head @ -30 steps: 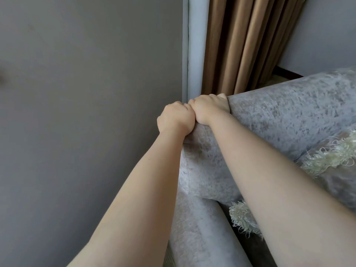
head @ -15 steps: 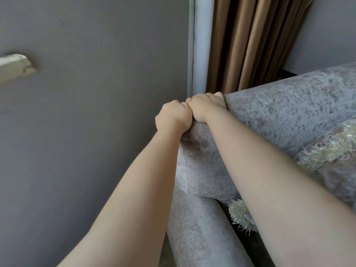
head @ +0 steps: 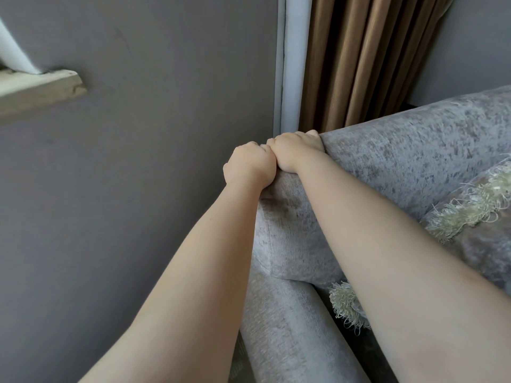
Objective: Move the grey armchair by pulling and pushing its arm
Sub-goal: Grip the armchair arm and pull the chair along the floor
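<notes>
Armchair (head: pixel 401 167) stands right of wall (head: pixel 138 189), curtain (head: pixel 359 59) behind.

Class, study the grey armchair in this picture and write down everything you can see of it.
The grey armchair is upholstered in mottled grey, velvety-looking fabric. Visible are its padded back with a corner seam, and a rounded arm running toward the camera. It stands close beside a grey wall, near a brown curtain. The left hand and right hand grip the top corner of the back side by side, fingers curled over the edge. A fringed cushion rests against the back. Legs and seat are hidden.
</notes>
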{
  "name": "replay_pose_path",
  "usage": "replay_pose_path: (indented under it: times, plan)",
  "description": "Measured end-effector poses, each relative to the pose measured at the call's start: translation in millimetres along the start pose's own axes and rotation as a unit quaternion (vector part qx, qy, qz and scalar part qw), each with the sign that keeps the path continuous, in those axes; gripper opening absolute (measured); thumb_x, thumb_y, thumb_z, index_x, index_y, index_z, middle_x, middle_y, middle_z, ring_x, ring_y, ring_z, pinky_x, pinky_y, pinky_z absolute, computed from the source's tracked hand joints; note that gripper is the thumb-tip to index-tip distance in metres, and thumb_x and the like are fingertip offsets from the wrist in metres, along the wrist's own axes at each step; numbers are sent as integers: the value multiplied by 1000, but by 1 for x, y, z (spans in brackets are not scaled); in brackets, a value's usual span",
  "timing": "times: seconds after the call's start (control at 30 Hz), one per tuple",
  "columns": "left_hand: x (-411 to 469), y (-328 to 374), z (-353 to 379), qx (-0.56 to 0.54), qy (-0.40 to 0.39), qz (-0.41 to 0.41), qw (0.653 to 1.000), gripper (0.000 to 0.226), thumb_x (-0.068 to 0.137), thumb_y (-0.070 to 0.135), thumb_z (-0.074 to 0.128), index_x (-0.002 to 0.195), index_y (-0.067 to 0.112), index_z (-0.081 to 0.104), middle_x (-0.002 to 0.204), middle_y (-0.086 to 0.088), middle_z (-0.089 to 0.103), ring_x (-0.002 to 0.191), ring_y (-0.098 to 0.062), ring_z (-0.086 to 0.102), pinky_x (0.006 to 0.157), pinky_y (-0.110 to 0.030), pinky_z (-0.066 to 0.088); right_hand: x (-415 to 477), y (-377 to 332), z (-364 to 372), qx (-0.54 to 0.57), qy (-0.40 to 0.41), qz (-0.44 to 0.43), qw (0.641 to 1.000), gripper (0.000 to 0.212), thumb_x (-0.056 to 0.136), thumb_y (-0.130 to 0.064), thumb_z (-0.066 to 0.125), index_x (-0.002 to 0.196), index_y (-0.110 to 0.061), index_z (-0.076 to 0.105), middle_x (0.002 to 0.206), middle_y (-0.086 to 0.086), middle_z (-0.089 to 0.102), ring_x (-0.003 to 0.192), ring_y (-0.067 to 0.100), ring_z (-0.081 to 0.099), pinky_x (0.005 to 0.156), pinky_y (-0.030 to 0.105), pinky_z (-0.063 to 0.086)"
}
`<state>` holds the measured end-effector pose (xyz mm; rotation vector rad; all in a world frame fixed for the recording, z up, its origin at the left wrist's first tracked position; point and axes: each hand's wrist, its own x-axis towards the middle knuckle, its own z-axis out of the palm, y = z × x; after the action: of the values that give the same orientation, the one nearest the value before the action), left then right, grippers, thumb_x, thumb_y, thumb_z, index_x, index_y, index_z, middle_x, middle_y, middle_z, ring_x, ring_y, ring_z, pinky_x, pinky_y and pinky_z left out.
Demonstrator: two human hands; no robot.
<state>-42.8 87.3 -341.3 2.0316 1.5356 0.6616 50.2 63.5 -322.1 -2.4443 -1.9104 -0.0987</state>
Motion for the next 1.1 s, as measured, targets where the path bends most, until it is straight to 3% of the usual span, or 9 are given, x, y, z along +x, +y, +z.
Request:
replay_pose_path:
  times: [0.93, 1.1]
  plan:
    - [-49, -15, -42, 2, 33, -2, 999, 28, 94, 29, 28, 82, 14, 48, 86, -4, 50, 83, -27, 48, 78, -35, 38, -39, -37, -19, 0, 30, -21, 999, 36, 98, -24, 23, 106, -26, 57, 119, -1, 59, 113, 24, 50, 83, 36, 22]
    - [-52, -29, -48, -2, 40, -13, 999, 27, 93, 28, 28, 79, 13, 46, 88, -5, 51, 84, -28, 49, 83, -38, 41, -40, -52, -16, 1, 20, -33, 999, 36, 99, -25, 22, 110, -27, 57, 122, -1, 58, 116, 24, 49, 90, 37, 26]
